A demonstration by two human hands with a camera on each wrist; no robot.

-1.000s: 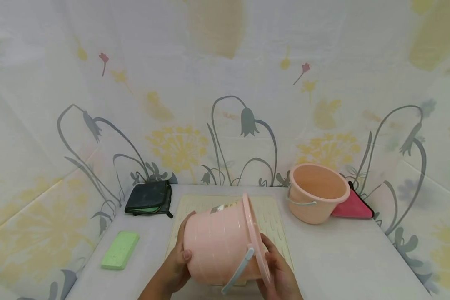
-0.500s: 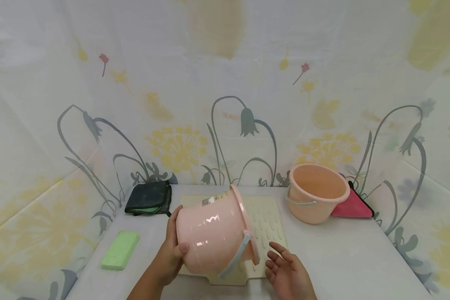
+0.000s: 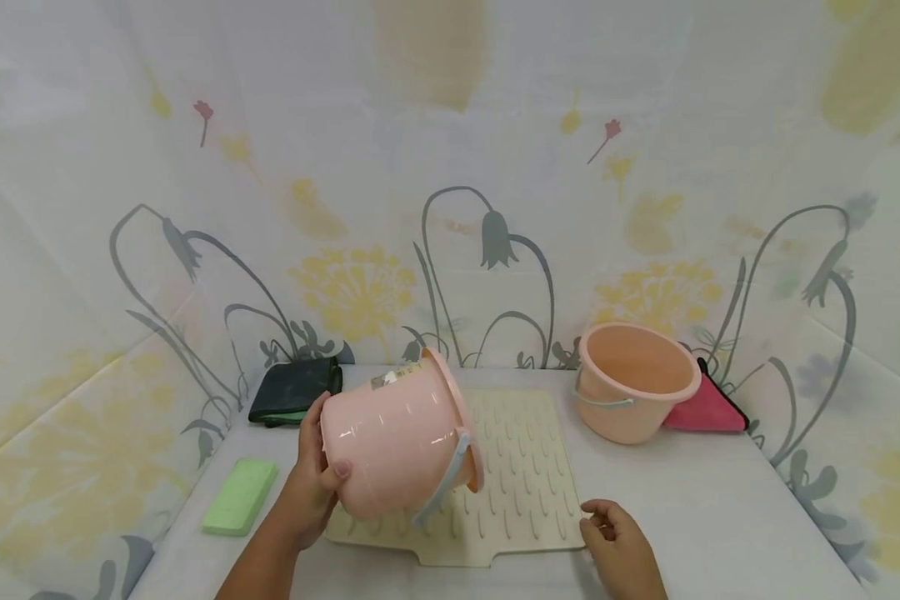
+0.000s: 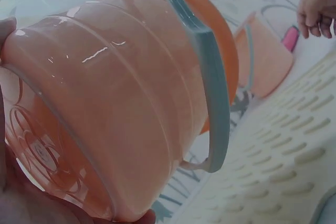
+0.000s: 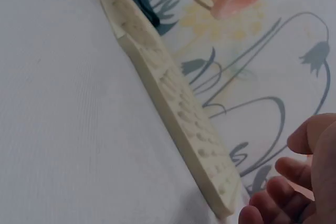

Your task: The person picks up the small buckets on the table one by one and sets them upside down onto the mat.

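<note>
My left hand grips a pink bucket around its base, with the thumb on the near side. The bucket is tipped on its side above a cream washboard, mouth toward the right and its grey-blue handle hanging down. In the left wrist view the bucket's ringed underside faces my palm. Beside the washboard's near right corner, my right hand has loosely curled fingers with nothing in them. The right wrist view shows those fingers close to the board's end, apart from it.
A second, peach-pink bucket stands upright at the back right, partly in front of a red cloth item with black edging. At the left lie a folded dark green cloth item and a light green block. A patterned curtain encloses the table.
Both hands held the bucket at first. My right hand has let go of its rim and moved right, to the washboard's corner. My left hand has carried the bucket left and slightly up.
</note>
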